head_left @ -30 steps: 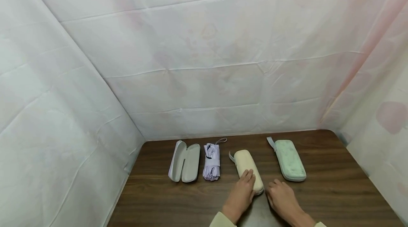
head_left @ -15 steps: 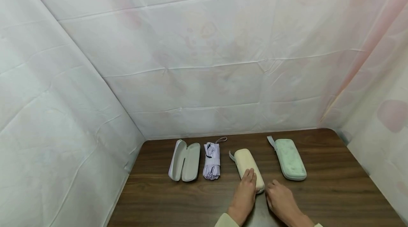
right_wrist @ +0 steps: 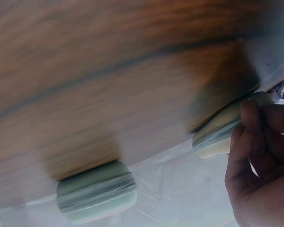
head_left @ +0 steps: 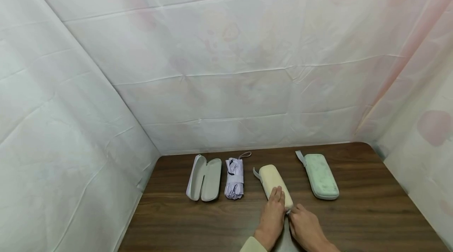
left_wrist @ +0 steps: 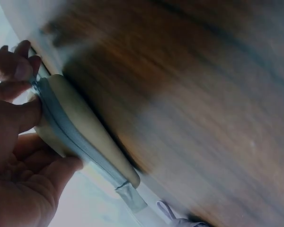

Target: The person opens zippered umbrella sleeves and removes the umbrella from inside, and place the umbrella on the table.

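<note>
A pale yellow zippered glasses case [head_left: 272, 177] lies slanted on the table, with a grey strap at its far end. My left hand [head_left: 273, 213] holds it near its close end, fingers over the top. In the left wrist view, the grey zip [left_wrist: 66, 125] runs along the case's side, and fingertips press beside it. My right hand [head_left: 305, 226] is at the case's near corner. Its thumb and finger pinch the small zip pull [left_wrist: 35, 85], mostly hidden by the fingertips.
An open grey-lined glasses case [head_left: 211, 179] lies at the left on the wooden table [head_left: 170, 220]. Beside it is a folded lilac umbrella [head_left: 234, 179] with a wrist loop. To the right lies a closed mint green case [head_left: 321, 176]. Pale cloth [head_left: 219, 98] hangs behind.
My right hand has moved left, from just beside the yellow case to its near corner. The left hand has shifted slightly but stays on the case.
</note>
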Available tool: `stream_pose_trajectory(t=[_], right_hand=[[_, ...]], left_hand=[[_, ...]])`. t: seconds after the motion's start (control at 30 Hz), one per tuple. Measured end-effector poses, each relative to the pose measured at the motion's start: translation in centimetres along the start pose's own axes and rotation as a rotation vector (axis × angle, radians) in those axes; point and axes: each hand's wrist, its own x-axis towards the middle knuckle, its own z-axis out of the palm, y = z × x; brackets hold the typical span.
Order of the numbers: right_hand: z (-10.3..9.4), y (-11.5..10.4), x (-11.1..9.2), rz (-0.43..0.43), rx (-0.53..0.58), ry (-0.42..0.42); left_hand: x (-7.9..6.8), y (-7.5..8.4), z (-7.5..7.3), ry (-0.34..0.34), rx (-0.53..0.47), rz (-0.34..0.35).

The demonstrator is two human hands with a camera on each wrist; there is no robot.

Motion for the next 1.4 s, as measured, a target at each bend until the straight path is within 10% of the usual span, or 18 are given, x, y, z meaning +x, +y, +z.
stream_pose_trajectory(t=[0.3,0.7,1.4], right_hand=[[0.0,-0.4,-0.1,0.045,0.002,-0.017],[-1.2,1.7,-0.3,0.145,-0.024,-0.090],[-1.0,2.9,-0.6,0.063,-0.046,0.064]], left_hand=[[0.1,-0.3,-0.3,0.003,-0.008,0.019],[0.9,-4.0,-2.0,-0.175,-0.113,0.198],[1.3,-1.3,-0.5,-0.038,0.027,0.130]])
